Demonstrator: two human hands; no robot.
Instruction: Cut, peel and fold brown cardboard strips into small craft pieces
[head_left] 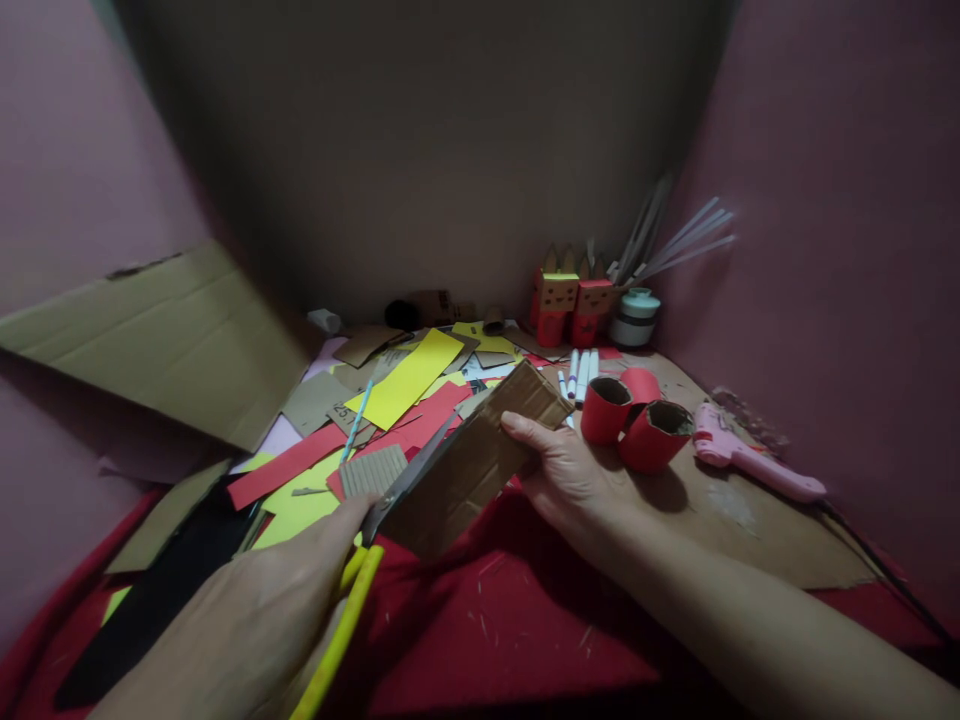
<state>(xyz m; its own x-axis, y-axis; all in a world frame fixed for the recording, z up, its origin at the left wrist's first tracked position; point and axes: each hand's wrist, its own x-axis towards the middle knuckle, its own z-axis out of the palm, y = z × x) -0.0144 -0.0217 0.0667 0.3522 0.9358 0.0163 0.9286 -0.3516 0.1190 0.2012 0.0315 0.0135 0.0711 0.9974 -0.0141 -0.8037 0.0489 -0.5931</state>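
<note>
My left hand (259, 610) is closed on a pair of scissors with yellow handles (348, 624). Their blades lie along the left edge of a brown piece of cardboard (457, 480), partly hidden by it. My right hand (566, 475) grips this cardboard near its far right end, thumb on top and fingers mostly out of sight beneath. The piece is held tilted above the red tablecloth (480, 640). Just right of my right hand stand several red paper-covered tubes (652, 440).
Yellow paper (409, 380), red strips (289, 465) and cardboard scraps pile up beyond my hands. A pink glue gun (757, 465) lies at right, its cord trailing. White markers (583, 375), red figures with faces (559, 295) and a jar (636, 318) stand farther back. Large cardboard (180, 340) leans left.
</note>
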